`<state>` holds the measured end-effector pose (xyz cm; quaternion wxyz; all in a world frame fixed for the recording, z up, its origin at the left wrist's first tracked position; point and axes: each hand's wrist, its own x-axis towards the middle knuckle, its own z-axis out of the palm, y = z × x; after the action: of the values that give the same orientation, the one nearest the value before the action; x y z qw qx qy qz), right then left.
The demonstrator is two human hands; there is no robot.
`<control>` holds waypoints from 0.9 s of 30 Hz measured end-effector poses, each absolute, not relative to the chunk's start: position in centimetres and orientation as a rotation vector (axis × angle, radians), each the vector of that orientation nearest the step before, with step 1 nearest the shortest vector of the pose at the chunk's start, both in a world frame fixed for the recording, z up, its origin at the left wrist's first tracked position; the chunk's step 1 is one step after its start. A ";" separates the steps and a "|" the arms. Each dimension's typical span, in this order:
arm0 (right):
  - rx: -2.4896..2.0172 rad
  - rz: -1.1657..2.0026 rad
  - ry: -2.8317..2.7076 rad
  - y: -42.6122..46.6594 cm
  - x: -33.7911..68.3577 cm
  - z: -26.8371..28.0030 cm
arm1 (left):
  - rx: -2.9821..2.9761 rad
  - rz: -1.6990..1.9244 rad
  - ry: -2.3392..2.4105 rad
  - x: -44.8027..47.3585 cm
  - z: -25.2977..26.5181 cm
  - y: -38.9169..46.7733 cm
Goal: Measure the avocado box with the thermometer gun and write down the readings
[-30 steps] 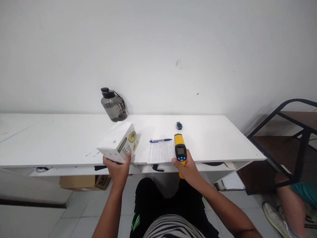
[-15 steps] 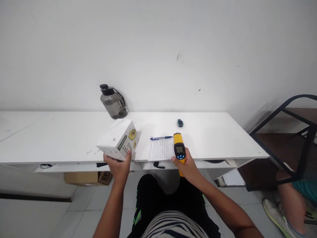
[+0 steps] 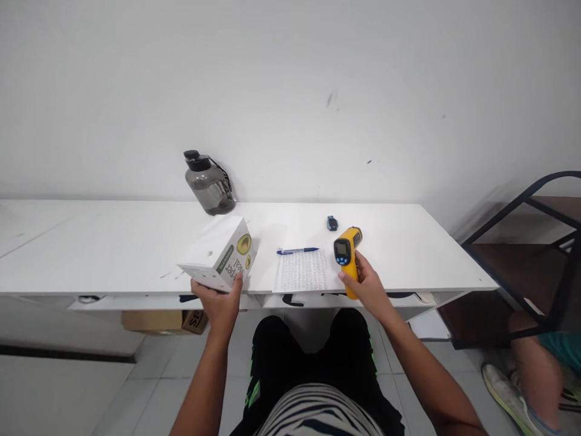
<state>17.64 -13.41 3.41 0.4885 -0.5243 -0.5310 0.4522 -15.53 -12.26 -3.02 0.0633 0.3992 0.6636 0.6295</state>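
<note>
Left hand [image 3: 219,307] gripped the carton [image 3: 216,251]; right hand [image 3: 370,289] gripped the yellow thermometer [image 3: 349,259]. Slack left grip risked dropping the carton.

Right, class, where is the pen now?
In the head view, the pen lies along the far edge of the paper on the desk, right of the box and left of the thermometer.

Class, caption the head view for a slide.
At a white desk, left hand holds an avocado-printed box, right hand a yellow infrared thermometer.
</note>
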 end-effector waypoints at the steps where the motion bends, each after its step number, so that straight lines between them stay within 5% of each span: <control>1: -1.359 1.019 -1.322 -12.6 18.7 3.3 | 1.209 1.897 2.005 -15.6 -3.1 -12.2; 10: -2.165 0.227 -1.812 -8.7 23.5 1.8 | 1.290 1.752 2.148 -16.6 -2.8 -10.5; 21: -2.166 -0.045 -1.789 -8.5 22.7 0.7 | 1.253 1.749 2.206 -16.4 -2.7 -9.7; 27: -1.903 -0.523 -1.878 -9.4 19.4 0.9 | 1.237 1.737 2.214 -16.4 -2.9 -9.8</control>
<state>19.40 -9.37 0.92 0.2072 -0.6832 -0.6746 -0.1878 -16.41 -9.77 -2.86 0.0338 0.4022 0.7198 0.5647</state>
